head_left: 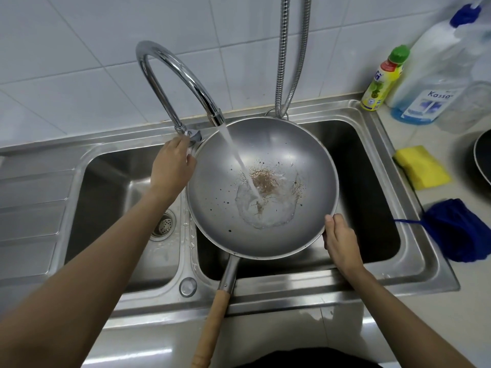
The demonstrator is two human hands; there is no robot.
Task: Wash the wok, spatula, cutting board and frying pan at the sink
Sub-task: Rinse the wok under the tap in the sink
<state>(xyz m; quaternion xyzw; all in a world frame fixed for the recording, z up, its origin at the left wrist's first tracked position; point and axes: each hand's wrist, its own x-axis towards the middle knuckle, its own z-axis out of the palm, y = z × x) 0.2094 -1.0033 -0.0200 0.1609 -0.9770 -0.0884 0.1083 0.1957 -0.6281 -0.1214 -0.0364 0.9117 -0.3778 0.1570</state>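
A grey metal wok [289,155] with a wooden handle [212,320] sits over the right basin of the steel sink [414,208]. Brown residue and dark specks lie in its bowl, and water pools there. The chrome tap [170,70] pours a stream of water into the wok. My right hand [340,240] grips the wok's near right rim. My left hand [172,166] is at the base of the tap, fingers on its lever, beside the wok's left rim. The black frying pan's edge [482,158] shows at far right. Spatula and cutting board are out of sight.
A yellow sponge [422,167] and a blue cloth [462,229] lie on the counter right of the sink. A green-capped soap bottle [382,81] and a large clear bottle [430,83] stand at the back right. The left basin has a drain strainer [164,224]. A metal hose [281,54] hangs behind.
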